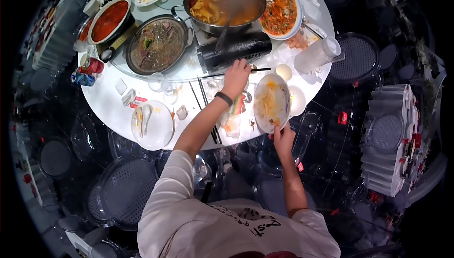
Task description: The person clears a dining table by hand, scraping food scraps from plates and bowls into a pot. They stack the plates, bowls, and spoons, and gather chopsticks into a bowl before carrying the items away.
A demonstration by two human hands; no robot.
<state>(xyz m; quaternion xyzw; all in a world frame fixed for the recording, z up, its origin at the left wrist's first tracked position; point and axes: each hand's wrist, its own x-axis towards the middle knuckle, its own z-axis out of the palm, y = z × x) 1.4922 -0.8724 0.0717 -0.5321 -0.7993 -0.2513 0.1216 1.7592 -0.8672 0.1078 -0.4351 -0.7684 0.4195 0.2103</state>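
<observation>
My left hand, with a dark band at the wrist, is closed around black chopsticks at the front of the portable stove. The chopsticks stick out on both sides of the hand; its palm side is hidden. In my right hand is the near rim of an oval plate, tilted at the table's front edge and smeared with yellow-orange food remains. A small round dish and a pale bowl lie just beyond the plate. Watermelon rind and crumpled tissue lie between my arms.
A steaming pot with a ladle sits on the stove. Around it are a large oval dish, a red soup bowl, a bowl of red stew and a pitcher. A white plate holds a spoon.
</observation>
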